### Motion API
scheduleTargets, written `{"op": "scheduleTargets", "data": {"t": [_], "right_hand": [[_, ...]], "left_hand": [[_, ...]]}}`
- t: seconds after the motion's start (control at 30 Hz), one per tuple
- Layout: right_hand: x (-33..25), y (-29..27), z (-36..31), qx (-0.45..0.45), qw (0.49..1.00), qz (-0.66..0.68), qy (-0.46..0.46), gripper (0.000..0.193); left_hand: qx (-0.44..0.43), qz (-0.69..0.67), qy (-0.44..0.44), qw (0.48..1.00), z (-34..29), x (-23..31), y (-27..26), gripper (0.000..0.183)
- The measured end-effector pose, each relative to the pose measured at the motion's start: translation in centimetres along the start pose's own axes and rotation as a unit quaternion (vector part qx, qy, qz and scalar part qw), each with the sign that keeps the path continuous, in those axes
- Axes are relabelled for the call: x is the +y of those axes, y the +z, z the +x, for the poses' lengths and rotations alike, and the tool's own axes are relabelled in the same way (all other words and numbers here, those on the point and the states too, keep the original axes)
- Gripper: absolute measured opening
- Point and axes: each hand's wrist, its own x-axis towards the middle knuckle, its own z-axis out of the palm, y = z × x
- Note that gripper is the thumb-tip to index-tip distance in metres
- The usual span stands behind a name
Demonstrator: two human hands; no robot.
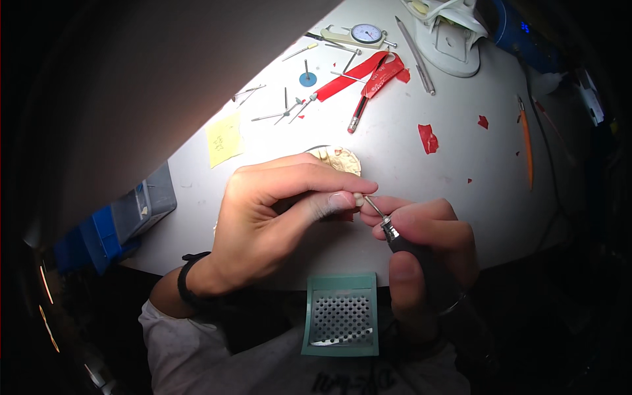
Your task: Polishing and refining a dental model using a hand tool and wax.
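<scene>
Between the thumb and index finger of my left hand (263,210) is a small, pale dental crown (359,199). My right hand (438,230) is wrapped around a dark rotary handpiece (424,266), which points up and to the left. Its thin metal bur (374,206) reaches the crown's right side; whether the tip touches cannot be made out. Fingers of my right hand lie close to the left fingertips. Just behind my left hand sits a cream dental cast (343,160), partly covered by the fingers. A bit of red shows beneath the left thumb.
A lamp shade (164,79) covers the upper left. Farther back lie loose burs (286,108), a dial caliper (359,34), red articulating film (359,76), a pencil (355,118) and a yellow note (224,139). A green-framed perforated grille (342,319) is at the front edge.
</scene>
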Motion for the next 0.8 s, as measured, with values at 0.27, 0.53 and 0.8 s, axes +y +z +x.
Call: {"op": "scheduleTargets", "data": {"t": [0.27,0.53,0.8], "right_hand": [[0.48,0.31,0.22,0.059,0.996,0.068,-0.001,0.023],[0.69,0.7,0.29,0.076,0.996,0.053,-0.013,0.021],[0.77,0.61,0.44,0.062,0.997,0.037,-0.019,0.021]], "left_hand": [[-0.013,0.069,0.015,0.997,0.07,0.19,0.06,0.023],[-0.002,0.097,0.04,0.994,-0.01,0.07,-0.07,0.022],[0.007,0.117,0.058,0.991,-0.07,-0.2,-0.06,0.021]]}}
